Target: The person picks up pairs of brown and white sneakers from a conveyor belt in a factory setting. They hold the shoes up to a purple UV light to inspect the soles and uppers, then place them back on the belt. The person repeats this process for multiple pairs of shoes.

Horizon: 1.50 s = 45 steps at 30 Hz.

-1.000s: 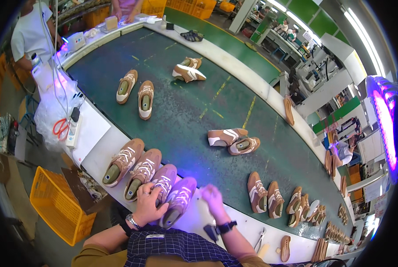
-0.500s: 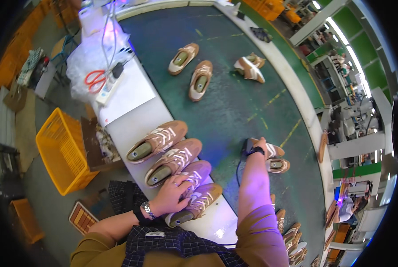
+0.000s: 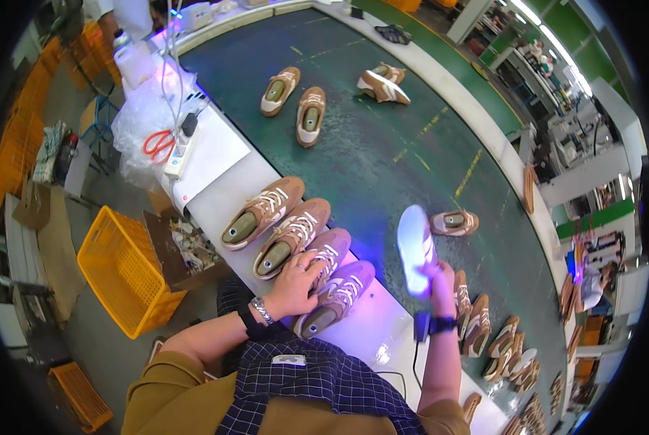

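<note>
Four tan-and-brown sneakers with white laces stand side by side on a white ledge, toes pointing to the upper right. My left hand (image 3: 294, 286) grips the third sneaker (image 3: 331, 250) across its side and collar, partly hiding it. Beside it is the nearest sneaker (image 3: 342, 293). My right hand (image 3: 440, 281) holds a lifted sneaker (image 3: 415, 250) by one end above the green belt; its pale sole faces up and glows bluish-white. At my right wrist is a black corded device (image 3: 422, 326). Another sneaker (image 3: 455, 222) lies on the belt just beyond.
On the green belt (image 3: 360, 167), a pair of sneakers (image 3: 310, 116) and another pair (image 3: 384, 83) lie farther off; more line up at the right. Red scissors (image 3: 157, 145) and a power strip (image 3: 179, 158) sit on the ledge. A yellow crate (image 3: 125, 272) stands at left.
My right hand has lifted a sneaker off the belt, drawn it nearer and turned its sole up. My left hand stays on the third sneaker. The view has shifted slightly.
</note>
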{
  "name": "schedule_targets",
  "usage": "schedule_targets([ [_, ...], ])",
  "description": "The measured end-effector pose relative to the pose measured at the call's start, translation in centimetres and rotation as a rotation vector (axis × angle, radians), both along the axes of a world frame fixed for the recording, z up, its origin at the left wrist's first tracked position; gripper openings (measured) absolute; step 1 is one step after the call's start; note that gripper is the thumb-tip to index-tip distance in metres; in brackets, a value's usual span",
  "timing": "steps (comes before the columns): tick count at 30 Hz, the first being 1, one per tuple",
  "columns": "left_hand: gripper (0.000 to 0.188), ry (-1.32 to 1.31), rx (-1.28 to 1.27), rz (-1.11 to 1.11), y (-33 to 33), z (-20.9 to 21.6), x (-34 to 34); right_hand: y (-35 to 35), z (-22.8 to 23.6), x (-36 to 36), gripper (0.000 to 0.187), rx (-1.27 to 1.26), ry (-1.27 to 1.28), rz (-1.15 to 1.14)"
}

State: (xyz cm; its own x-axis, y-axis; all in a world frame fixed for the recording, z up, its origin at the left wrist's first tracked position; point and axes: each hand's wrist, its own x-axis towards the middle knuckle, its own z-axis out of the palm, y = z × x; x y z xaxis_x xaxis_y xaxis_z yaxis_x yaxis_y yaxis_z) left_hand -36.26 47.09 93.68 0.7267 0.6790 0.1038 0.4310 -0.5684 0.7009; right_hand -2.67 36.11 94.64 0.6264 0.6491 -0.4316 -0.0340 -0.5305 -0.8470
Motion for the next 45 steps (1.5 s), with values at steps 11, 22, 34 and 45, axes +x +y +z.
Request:
schedule_targets([
  [11, 0.052, 0.164, 0.339, 0.049, -0.7, 2.3, -0.6, -17.9, -0.8, -16.5, 0.092, -0.198, -0.579, 0.008],
  [22, 0.081, 0.061, 0.070, -0.269, -6.7, 2.3, 0.2, -16.9, -1.8, -15.7, 0.098, -0.189, -0.338, 0.127],
  [34, 0.068, -0.163, -1.160, -0.121, -3.4, -0.9, 0.8, -15.5, -0.5, -14.3, 0.052, 0.470, 0.704, -0.201],
  [45, 0.093, -0.503, -1.553, -0.170, -3.9, 3.0, 0.0, -14.3, 1.0, -15.0, 0.083, 0.640, 0.829, -0.160],
])
